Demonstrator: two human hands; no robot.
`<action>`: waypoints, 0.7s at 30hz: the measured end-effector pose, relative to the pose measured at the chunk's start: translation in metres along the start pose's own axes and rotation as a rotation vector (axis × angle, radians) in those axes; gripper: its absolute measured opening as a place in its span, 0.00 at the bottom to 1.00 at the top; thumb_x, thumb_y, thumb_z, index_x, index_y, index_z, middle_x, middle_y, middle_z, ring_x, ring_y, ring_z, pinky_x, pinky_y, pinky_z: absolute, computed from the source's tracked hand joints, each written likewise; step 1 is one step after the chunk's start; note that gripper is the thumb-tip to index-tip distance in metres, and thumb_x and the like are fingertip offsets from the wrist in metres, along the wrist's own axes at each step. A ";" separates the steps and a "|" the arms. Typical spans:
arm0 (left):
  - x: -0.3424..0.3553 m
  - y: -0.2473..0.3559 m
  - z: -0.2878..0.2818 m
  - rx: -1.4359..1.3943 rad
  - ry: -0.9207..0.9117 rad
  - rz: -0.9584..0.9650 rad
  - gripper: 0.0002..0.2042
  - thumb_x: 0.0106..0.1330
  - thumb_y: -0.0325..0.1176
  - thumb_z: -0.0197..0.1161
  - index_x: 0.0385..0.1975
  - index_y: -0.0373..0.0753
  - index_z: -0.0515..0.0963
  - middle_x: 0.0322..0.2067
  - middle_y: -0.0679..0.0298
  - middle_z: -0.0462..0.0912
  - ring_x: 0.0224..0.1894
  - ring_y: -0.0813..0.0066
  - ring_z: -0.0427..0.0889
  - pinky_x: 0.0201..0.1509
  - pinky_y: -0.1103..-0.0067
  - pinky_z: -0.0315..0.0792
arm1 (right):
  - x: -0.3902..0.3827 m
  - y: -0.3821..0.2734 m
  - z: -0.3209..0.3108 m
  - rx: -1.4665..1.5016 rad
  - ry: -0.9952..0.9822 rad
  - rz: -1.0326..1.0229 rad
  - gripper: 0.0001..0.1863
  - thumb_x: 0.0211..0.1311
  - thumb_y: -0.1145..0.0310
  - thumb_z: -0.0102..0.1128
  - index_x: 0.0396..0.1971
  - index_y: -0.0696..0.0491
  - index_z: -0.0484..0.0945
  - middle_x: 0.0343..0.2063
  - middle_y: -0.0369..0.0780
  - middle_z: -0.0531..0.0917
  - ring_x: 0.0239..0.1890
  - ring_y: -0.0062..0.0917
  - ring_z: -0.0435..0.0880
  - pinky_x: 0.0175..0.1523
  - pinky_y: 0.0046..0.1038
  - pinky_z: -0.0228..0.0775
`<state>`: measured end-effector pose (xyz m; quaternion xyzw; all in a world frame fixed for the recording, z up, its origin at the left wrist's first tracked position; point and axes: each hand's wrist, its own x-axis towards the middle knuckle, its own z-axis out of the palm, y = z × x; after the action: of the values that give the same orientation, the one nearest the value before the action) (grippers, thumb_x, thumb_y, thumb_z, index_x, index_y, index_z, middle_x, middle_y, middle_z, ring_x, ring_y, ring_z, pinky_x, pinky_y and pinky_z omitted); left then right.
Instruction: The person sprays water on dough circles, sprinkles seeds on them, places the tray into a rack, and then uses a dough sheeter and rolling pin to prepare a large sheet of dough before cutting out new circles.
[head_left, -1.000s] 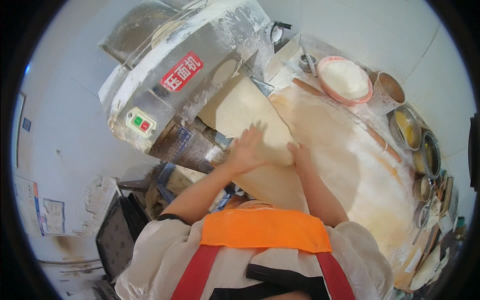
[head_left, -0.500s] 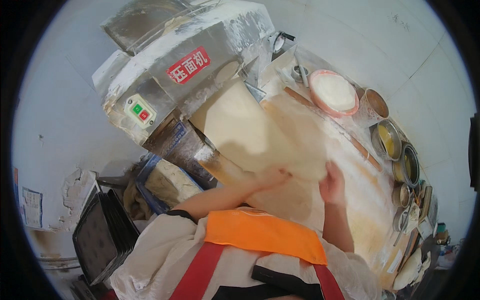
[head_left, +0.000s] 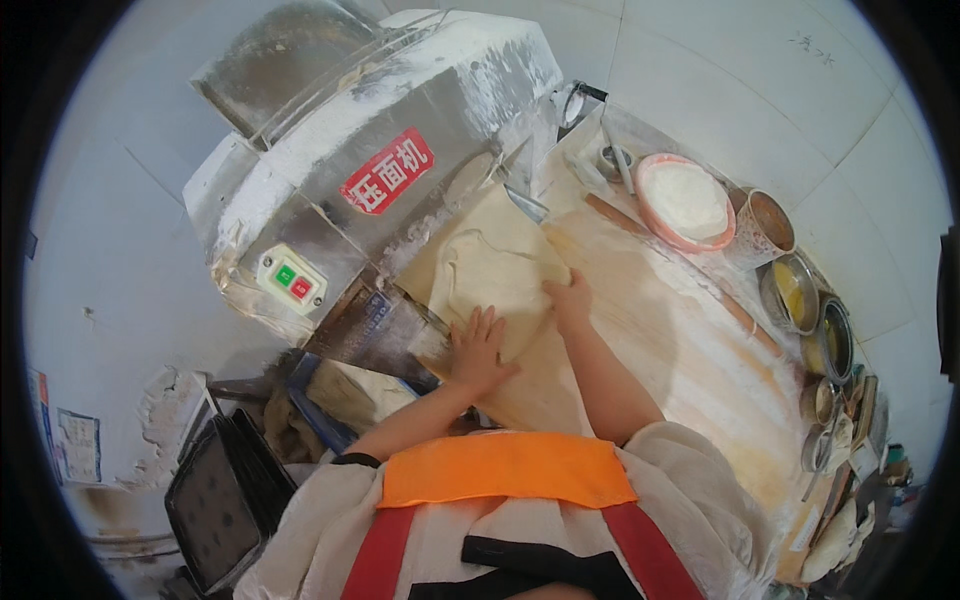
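Observation:
A pale dough sheet (head_left: 490, 275) lies folded over on itself at the front of the floury dough-rolling machine (head_left: 330, 190). Its upper layer has a wavy, raised edge toward the rollers. My left hand (head_left: 480, 352) rests on the near-left part of the dough, fingers spread and palm down. At the sheet's right edge my right hand (head_left: 570, 300) has its fingers curled round the dough; its fingertips are partly hidden. Under the sheet runs the flour-dusted wooden worktop (head_left: 690, 340).
Along the wall stand a pink bowl of flour (head_left: 687, 200), a tall tub (head_left: 768, 222) and several metal bowls. A long rolling pin (head_left: 735, 310) lies in front of them. On the left are a blue bin (head_left: 325, 400) holding dough and a stack of dark trays (head_left: 215, 500).
The dough's near end has been folded forward toward the machine. Both hands have moved away from my body and left; my left hand has gone from curled to spread on the dough.

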<state>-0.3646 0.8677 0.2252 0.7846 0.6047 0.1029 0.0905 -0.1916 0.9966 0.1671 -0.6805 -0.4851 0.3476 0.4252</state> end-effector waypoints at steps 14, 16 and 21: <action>0.006 0.124 -0.066 -0.933 -0.514 0.226 0.10 0.60 0.38 0.58 0.31 0.38 0.77 0.23 0.60 0.80 0.28 0.62 0.81 0.32 0.68 0.72 | -0.066 -0.035 -0.242 0.824 0.366 0.165 0.29 0.55 0.76 0.59 0.58 0.59 0.65 0.41 0.43 0.80 0.40 0.31 0.82 0.43 0.29 0.77; 0.010 0.087 -0.071 -1.355 -0.372 -0.071 0.09 0.62 0.37 0.57 0.33 0.38 0.78 0.26 0.65 0.80 0.30 0.71 0.80 0.34 0.73 0.72 | -0.052 -0.090 -0.214 0.933 0.067 0.001 0.30 0.58 0.73 0.59 0.61 0.59 0.62 0.42 0.42 0.80 0.41 0.29 0.81 0.47 0.29 0.75; 0.032 -0.019 -0.064 -1.461 0.431 -0.636 0.20 0.62 0.40 0.61 0.50 0.34 0.72 0.43 0.59 0.79 0.42 0.72 0.77 0.45 0.79 0.71 | 0.052 -0.068 -0.149 0.102 -0.202 0.120 0.44 0.52 0.59 0.68 0.65 0.59 0.56 0.47 0.47 0.78 0.45 0.33 0.81 0.45 0.34 0.76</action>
<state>-0.3916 0.9046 0.2834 0.2825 0.5828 0.5880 0.4846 -0.0691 1.0220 0.2852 -0.6471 -0.4655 0.4636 0.3867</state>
